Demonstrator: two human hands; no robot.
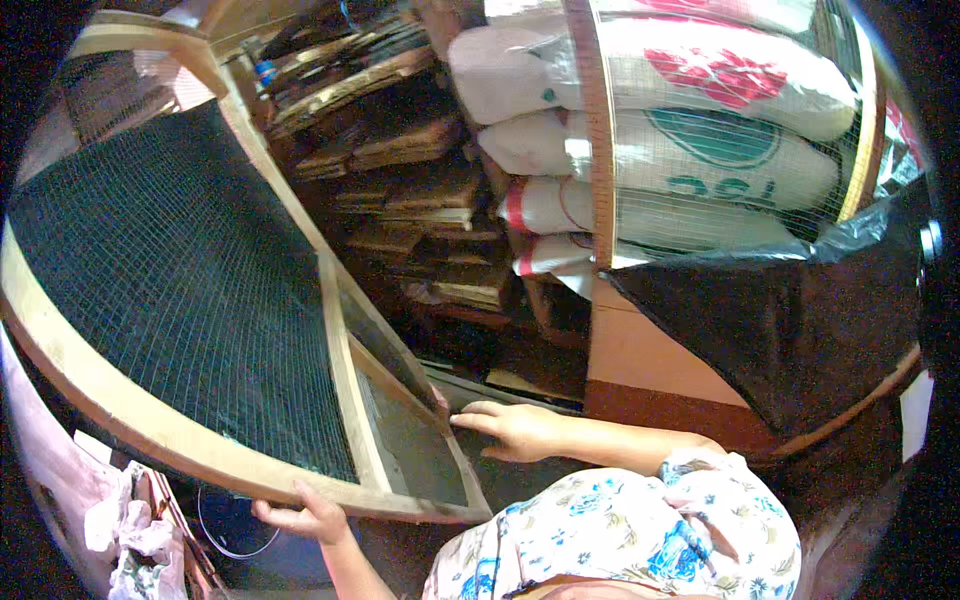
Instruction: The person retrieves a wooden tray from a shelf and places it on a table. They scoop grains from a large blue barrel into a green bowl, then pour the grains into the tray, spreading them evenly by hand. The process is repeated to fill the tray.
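A wooden-framed mesh screen door (175, 440) slants across the left half of the head view. Wire mesh with black sheeting (210, 290) fills its larger panel, and a smaller panel lies at its near end. My left hand (312, 515) grips the frame's lower rail, thumb on top and fingers partly underneath. Close to the frame's right-hand edge is my right hand (515, 430), its fingers stretched out and apart. Whether those fingertips touch the wood I cannot tell.
Stacked white sacks (720, 150) stand behind a wire-mesh partition at the upper right. Black plastic sheeting (790, 320) hangs over the orange-brown panel (660, 350). Stacked wood pieces (410, 210) fill the dark middle background. Plastic bags (135, 530) lie at lower left.
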